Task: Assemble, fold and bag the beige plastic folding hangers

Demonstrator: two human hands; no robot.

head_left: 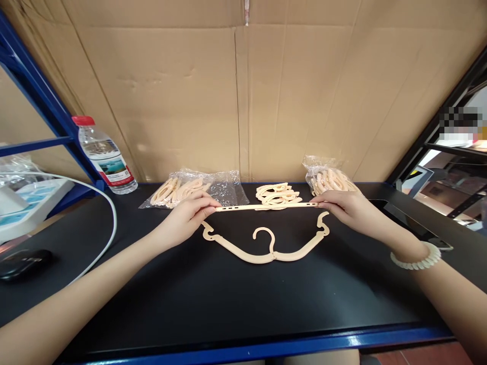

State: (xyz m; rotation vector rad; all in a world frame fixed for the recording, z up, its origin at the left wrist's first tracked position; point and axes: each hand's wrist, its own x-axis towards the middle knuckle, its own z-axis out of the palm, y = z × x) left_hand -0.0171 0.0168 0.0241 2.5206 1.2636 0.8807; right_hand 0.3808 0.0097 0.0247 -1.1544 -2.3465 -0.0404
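My left hand (pixel 194 212) pinches one end of a beige plastic hanger (pixel 262 206), seen edge-on as a thin slotted bar. At its other end, my right hand (pixel 340 209) grips it between thumb and fingers, so it spans level between both hands above the table. Below it, a second beige folding hanger (pixel 258 257) lies unfolded on the black tabletop (pixel 228 304), its hook pointing to the back. Behind the held hanger sits a small pile of folded hangers (pixel 277 192).
Clear plastic bags of hangers lie at the back left (pixel 182 188) and back right (pixel 331 177). A water bottle (pixel 108 159), a white cable (pixel 114 218), a power strip (pixel 34 208) and a black mouse (pixel 25 264) are at left. A phone (pixel 411 228) lies right. Cardboard (pixel 171 101) stands behind.
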